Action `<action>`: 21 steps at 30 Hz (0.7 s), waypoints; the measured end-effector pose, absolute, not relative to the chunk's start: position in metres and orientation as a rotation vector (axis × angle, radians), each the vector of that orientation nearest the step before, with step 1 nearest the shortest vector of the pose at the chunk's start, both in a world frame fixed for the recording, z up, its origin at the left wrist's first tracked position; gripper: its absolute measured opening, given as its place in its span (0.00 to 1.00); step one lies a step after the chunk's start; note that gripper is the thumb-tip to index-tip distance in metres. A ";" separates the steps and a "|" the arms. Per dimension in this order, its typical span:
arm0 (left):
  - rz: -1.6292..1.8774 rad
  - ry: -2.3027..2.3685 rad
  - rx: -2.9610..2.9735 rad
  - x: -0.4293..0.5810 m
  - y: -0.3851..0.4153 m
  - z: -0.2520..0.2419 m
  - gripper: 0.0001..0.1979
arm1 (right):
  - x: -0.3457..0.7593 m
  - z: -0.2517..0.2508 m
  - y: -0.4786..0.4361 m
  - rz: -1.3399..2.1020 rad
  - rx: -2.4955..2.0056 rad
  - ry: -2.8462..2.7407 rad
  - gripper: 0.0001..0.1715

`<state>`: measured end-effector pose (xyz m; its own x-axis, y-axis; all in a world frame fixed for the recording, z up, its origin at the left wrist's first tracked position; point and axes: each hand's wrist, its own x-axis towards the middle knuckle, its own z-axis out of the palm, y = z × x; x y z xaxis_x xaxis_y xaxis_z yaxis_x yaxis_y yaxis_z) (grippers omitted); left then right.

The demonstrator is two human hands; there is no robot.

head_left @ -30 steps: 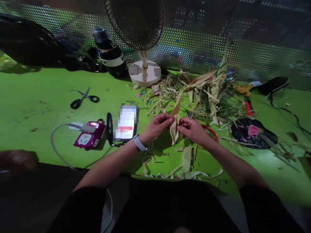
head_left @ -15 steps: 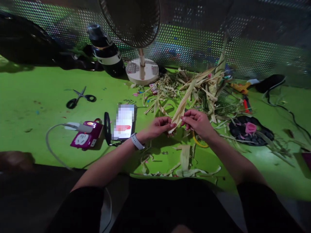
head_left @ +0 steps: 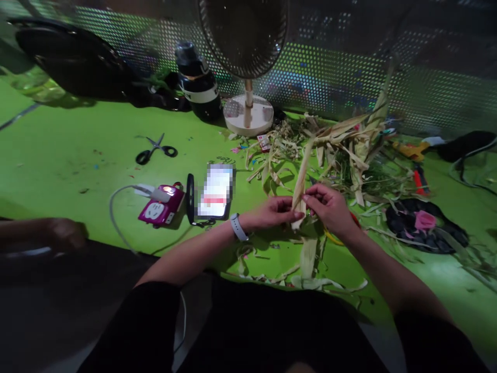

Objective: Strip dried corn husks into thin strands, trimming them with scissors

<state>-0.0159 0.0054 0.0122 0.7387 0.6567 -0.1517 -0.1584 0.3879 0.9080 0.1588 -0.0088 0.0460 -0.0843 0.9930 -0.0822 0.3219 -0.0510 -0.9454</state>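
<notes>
While the left hand [head_left: 286, 209] and right hand [head_left: 326, 205] pinch it, a long, straw-coloured strip of dry husk [head_left: 301, 181] stands steeper than half a second ago.
Its lean to the right has lessened and its near end now pokes out below the left thumb, which suggests the grip is being adjusted. The strip is to the right of the black-edged smartphone with a lit screen [head_left: 216, 191], above the green worktop [head_left: 202, 150]. Its long axis runs away from the wearer, the far end tipping slightly right and reaching past the phone's far edge; whether it touches the tangled heap of dry husks and green stalks [head_left: 351, 139] cannot be told. Both hands are nearly closed, thumb to fingers, the left near the lower end, the right at the right edge.
</notes>
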 end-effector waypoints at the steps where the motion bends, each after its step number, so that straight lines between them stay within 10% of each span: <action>1: 0.518 0.512 1.045 -0.015 0.004 0.010 0.19 | 0.158 0.044 -0.009 1.143 -1.450 -1.543 0.09; 10: 0.672 0.568 1.003 -0.009 -0.004 -0.003 0.23 | 0.151 0.044 -0.002 0.831 -1.404 -2.059 0.08; 21: 0.896 0.771 0.901 -0.010 0.004 0.002 0.20 | 0.167 0.043 0.002 1.299 -1.500 -1.700 0.15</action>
<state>-0.0101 0.0044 0.0019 0.4207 0.8887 -0.1822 -0.3127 0.3306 0.8905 0.1670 0.0019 0.0434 -0.2494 0.9467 -0.2037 0.4456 -0.0746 -0.8921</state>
